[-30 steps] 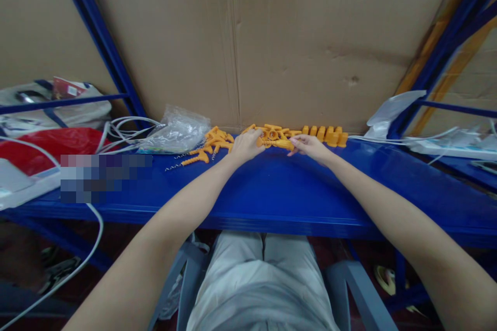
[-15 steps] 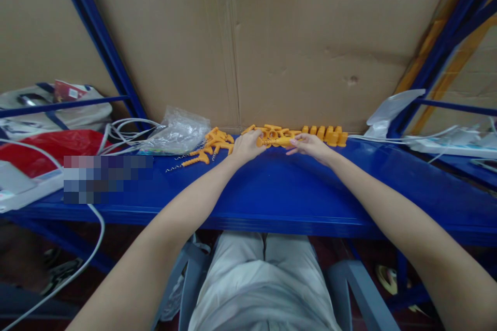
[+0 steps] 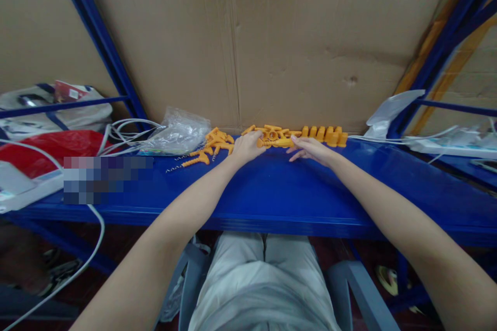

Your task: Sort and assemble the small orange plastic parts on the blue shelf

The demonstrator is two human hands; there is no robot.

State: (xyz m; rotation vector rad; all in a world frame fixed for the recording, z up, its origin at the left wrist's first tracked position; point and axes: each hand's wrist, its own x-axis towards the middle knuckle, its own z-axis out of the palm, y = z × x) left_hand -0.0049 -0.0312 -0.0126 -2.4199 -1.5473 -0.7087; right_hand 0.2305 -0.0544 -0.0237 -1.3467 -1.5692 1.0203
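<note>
My left hand (image 3: 248, 148) is closed at the right of the corkscrew-like orange pieces, its fingers round an orange part whose shape is partly hidden. Just to the right, my right hand (image 3: 310, 150) has its thumb and index finger at the end of a yellow-orange piece (image 3: 284, 143), the other fingers spread. Behind both hands lie more loose orange parts (image 3: 272, 128). A row of orange cup-shaped parts (image 3: 333, 137) stands to the right. Left of my left hand, orange handles with metal spirals (image 3: 202, 158) lie in a pile.
A clear plastic bag (image 3: 176, 132) and white cables (image 3: 116, 129) lie on the left of the blue table (image 3: 272, 191). Cardboard (image 3: 291, 41) rises behind. White power strips sit at both sides, and a red bag (image 3: 50, 150) is at far left.
My right hand's lower fingers have moved slightly down and spread away from the yellow-orange piece. My left hand is nearly unmoved.
</note>
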